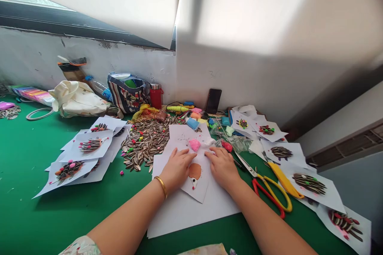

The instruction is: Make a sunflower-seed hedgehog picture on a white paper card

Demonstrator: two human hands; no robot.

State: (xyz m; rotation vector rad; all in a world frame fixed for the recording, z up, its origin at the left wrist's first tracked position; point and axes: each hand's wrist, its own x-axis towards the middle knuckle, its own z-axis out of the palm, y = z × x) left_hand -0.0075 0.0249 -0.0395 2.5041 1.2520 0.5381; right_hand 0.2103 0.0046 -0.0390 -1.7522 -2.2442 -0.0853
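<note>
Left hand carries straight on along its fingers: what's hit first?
Probably the pink lump, just ahead of the left hand; depth is hard to judge from this single view.

"How many hands?"
"Two of mine: left hand (178, 169), right hand (223, 167), one hedgehog picture (195, 170) between."
"Along the table's (26, 147) far edge?"
"I count one phone (213, 101), one red flask (155, 96); nearer the right edge, one pair of scissors (255, 174)."
</note>
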